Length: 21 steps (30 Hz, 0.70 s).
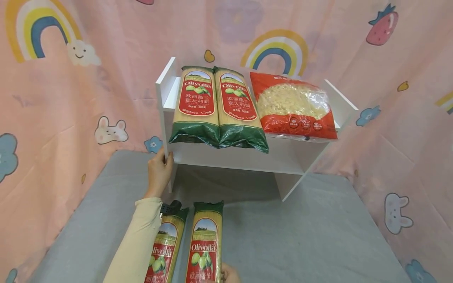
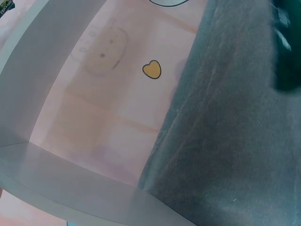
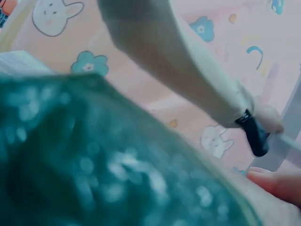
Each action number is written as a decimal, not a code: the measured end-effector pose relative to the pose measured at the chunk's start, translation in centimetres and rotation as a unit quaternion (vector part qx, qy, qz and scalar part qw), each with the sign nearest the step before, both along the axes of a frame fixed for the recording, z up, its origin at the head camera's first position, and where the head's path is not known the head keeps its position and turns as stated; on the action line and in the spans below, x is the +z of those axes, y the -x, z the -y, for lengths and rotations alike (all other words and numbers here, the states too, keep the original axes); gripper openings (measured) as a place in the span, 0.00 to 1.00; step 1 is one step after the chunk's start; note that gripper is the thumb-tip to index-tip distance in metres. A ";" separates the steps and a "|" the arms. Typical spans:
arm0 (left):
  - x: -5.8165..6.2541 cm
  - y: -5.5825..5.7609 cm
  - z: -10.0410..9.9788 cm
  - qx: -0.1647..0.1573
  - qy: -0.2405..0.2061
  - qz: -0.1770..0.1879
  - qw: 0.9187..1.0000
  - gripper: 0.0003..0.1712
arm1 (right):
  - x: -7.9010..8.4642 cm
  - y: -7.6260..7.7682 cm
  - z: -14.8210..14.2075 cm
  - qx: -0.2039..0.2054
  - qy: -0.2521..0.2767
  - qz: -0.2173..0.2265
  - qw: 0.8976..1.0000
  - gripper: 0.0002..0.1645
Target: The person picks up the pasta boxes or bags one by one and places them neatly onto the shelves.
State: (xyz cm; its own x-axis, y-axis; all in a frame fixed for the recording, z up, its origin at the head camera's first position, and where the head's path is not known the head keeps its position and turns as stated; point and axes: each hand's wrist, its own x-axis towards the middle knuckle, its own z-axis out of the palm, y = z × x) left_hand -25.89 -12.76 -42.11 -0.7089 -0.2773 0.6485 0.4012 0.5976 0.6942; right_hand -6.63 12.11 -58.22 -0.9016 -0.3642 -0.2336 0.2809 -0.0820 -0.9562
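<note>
My left hand point(image 1: 159, 171) grips the front edge of the left side panel of a white shelf point(image 1: 233, 158), below its upper board. At the bottom of the head view, my right hand point(image 1: 230, 274) holds a spaghetti pack point(image 1: 204, 245) with a red label and green ends. The pack's green end point(image 3: 108, 160) fills much of the right wrist view, with a finger point(image 3: 277, 183) beside it. Another spaghetti pack point(image 1: 165, 245) lies left of it, partly hidden by my left sleeve.
On the upper board sit two spaghetti packs point(image 1: 197, 94) point(image 1: 236, 96) side by side, their green ends jutting over the front. Right of them leans a red bag of pale noodles point(image 1: 295, 104). Grey cloth point(image 1: 318, 236) covers the table; a patterned pink curtain point(image 1: 134, 78) hangs behind.
</note>
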 end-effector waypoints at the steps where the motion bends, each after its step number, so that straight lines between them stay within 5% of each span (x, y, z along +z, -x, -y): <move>1: 0.0 0.0 0.0 -0.001 0.001 0.000 1.000 0.04 | 1.7 -0.1 0.3 -0.014 -0.001 0.023 1.000 0.26; 4: 0.0 -0.1 0.0 0.000 0.002 0.002 1.000 0.05 | 6.4 -0.2 1.0 -0.039 -0.005 0.042 0.998 0.25; 8: 0.0 -0.1 0.0 -0.007 -0.002 0.007 1.000 0.06 | 9.6 0.0 1.0 -0.042 0.037 0.026 0.998 0.27; 14: -0.2 0.0 0.0 -0.011 -0.007 0.018 1.000 0.08 | 10.7 0.4 0.4 -0.033 0.085 0.011 0.996 0.27; 21: -0.1 0.0 0.1 -0.008 -0.007 0.012 1.000 0.08 | 11.9 1.1 0.0 -0.044 0.069 0.001 0.997 0.28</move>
State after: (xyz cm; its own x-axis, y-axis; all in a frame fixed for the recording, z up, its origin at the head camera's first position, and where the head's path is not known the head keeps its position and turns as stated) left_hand -25.91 -12.81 -42.20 -0.7288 -0.2746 0.6273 0.3943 0.5806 0.7123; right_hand -7.71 12.09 -46.27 -0.9311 -0.3116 -0.1898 0.2694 -0.2366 -0.9335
